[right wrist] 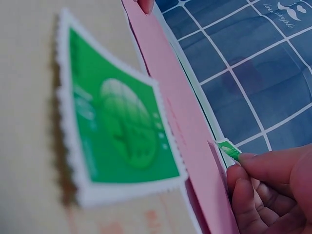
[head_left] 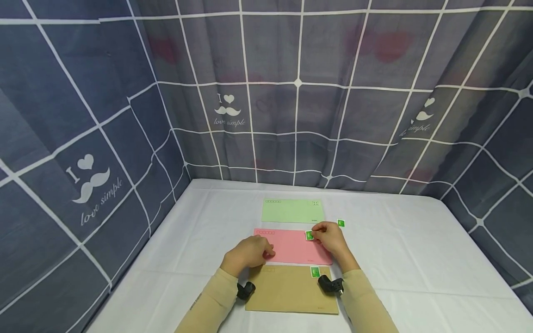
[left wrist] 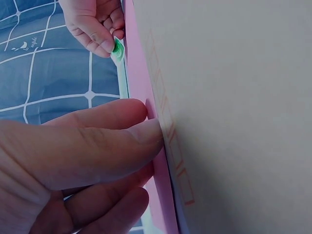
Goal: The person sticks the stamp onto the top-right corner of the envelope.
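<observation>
My right hand point(head_left: 331, 238) pinches a green postage stamp point(head_left: 309, 235) between thumb and finger. It holds the stamp over the top right corner of a pink envelope point(head_left: 291, 252); in the right wrist view the stamp point(right wrist: 227, 148) looks tilted, white perforated border showing. At the envelope's left end rests my left hand point(head_left: 250, 252), fingers loosely bent with the tips on the pink paper. Nearer the body lies a brown envelope point(head_left: 291, 296), with another green stamp point(head_left: 315, 272) at its top right. The right wrist view shows that stamp point(right wrist: 122, 126) large, its near edge lifted.
Beyond the pink envelope lies a light green envelope point(head_left: 291, 211), with a small printed square at its top right. Another green stamp point(head_left: 341, 223) sits on the white tablecloth point(head_left: 416, 249) to the right of it. Dark checked curtains point(head_left: 270, 111) stand behind and along both sides.
</observation>
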Demonstrator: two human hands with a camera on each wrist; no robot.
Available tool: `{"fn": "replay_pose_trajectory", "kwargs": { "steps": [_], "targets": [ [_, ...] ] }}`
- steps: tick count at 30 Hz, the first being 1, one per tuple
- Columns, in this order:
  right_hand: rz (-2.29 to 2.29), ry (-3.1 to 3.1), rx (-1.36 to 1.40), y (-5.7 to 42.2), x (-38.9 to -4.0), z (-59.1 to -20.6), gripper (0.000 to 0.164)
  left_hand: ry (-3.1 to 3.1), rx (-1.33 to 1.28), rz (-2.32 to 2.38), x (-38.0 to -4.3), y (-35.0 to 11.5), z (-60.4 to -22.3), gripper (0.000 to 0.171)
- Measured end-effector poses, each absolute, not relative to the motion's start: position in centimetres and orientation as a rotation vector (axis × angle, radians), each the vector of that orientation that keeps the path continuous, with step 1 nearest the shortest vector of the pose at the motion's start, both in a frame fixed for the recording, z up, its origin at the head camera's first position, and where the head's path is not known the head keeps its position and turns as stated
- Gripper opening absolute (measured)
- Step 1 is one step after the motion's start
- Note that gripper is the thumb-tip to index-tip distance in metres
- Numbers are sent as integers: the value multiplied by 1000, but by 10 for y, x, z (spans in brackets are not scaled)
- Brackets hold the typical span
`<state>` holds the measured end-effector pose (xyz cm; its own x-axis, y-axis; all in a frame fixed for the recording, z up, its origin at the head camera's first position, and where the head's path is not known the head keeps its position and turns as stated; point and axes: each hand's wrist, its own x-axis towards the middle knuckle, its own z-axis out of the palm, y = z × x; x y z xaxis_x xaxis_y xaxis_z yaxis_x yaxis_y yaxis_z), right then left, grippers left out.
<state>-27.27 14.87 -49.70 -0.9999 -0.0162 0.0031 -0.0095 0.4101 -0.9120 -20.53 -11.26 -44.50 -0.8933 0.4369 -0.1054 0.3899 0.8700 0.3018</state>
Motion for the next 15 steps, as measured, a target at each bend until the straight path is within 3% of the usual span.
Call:
{"fn": "replay_pose_trajectory", "kwargs": {
  "steps": [15],
  "targets": [
    [-1628,2676,-12,148,-278,-499,6,2856,633,392,-207,-113,-444,33]
  ]
}}
